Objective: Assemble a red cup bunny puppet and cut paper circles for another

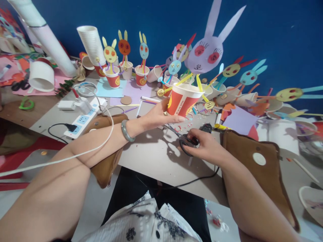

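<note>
My left hand [161, 116] is wrapped round a red and white paper cup [185, 101], holding it above the table. From the cup rises a large purple paper rabbit head [205, 55] with long ears, pink eyes and lashes. Yellow paper strips hang over the rim as arms, one ending in a round "Hi" piece [209, 105]. In my right hand [205, 143] is a pair of black-handled scissors [186, 143], fingers through the loops. The blades point left, below the cup, and appear close together.
Several smaller paper-cup rabbits [112, 75] stand behind, along the blue wall. A stack of white cups [91, 43] is back left. A power strip [85, 117] with cables lies left, one white cable crossing over my left arm. Brown pouches [254, 168] lie at both sides; paper scraps [180, 127] litter the middle.
</note>
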{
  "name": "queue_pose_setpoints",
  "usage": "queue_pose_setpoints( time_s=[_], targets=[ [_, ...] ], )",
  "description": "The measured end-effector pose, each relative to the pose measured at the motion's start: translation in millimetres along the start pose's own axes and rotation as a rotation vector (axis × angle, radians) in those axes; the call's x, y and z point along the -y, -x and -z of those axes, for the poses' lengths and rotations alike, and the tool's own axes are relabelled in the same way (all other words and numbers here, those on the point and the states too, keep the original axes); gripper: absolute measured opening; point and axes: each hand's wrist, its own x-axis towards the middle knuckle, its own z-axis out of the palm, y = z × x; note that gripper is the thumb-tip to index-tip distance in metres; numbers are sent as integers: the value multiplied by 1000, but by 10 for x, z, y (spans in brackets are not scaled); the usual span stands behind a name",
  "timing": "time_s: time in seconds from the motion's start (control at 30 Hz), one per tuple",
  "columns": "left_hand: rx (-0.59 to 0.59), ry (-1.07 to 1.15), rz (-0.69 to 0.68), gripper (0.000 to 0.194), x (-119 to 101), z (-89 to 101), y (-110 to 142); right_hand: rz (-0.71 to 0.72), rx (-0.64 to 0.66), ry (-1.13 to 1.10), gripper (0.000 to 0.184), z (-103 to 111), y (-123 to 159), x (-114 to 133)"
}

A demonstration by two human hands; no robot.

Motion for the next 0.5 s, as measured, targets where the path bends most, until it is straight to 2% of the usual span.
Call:
queue_pose_setpoints(
  time_s=[0.5],
  targets=[
    [49, -51, -16, 70, 67, 41, -4, -20, 30, -94, 40, 15, -1, 26]
  ],
)
